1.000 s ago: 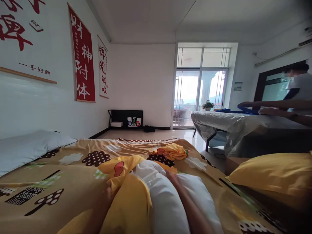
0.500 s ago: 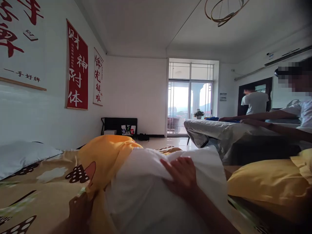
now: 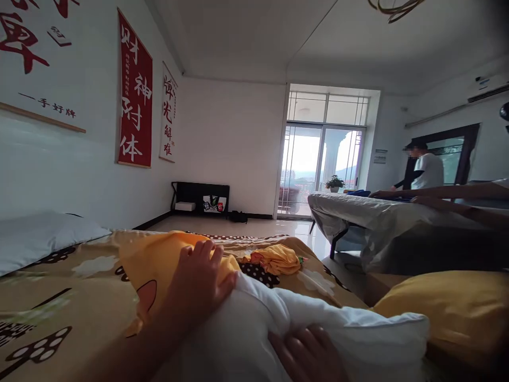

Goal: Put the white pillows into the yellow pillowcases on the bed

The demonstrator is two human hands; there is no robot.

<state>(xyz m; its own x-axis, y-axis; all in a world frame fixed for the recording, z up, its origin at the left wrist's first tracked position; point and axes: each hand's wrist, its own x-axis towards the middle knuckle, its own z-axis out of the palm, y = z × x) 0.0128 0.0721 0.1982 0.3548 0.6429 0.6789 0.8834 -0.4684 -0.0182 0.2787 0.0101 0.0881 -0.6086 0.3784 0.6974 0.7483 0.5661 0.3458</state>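
Note:
A white pillow (image 3: 254,323) lies across the bed in front of me, its left end meeting a yellow pillowcase (image 3: 147,260) that has a printed patch on it. My left hand (image 3: 202,273) grips the pillowcase where the yellow cloth meets the pillow, its fingers bent over the fabric. Lower down, my right hand (image 3: 308,350) is closed on the pillow and dents its surface; part of this hand falls outside the picture. How far the pillow reaches inside the case is hidden by my left arm.
A patterned bedsheet (image 3: 40,313) covers the bed, with a crumpled yellow cloth (image 3: 278,260) on it. Another white pillow (image 3: 51,236) lies at left, a yellow pillow (image 3: 449,302) at right. Beyond stands a plastic-covered table (image 3: 358,207), with a co-worker's arms over it and another person (image 3: 427,170) behind.
My left hand has moved up and right onto the pillowcase edge. My right hand has moved down along the pillow, which lies lower, uncovering the crumpled yellow cloth. The person behind has turned.

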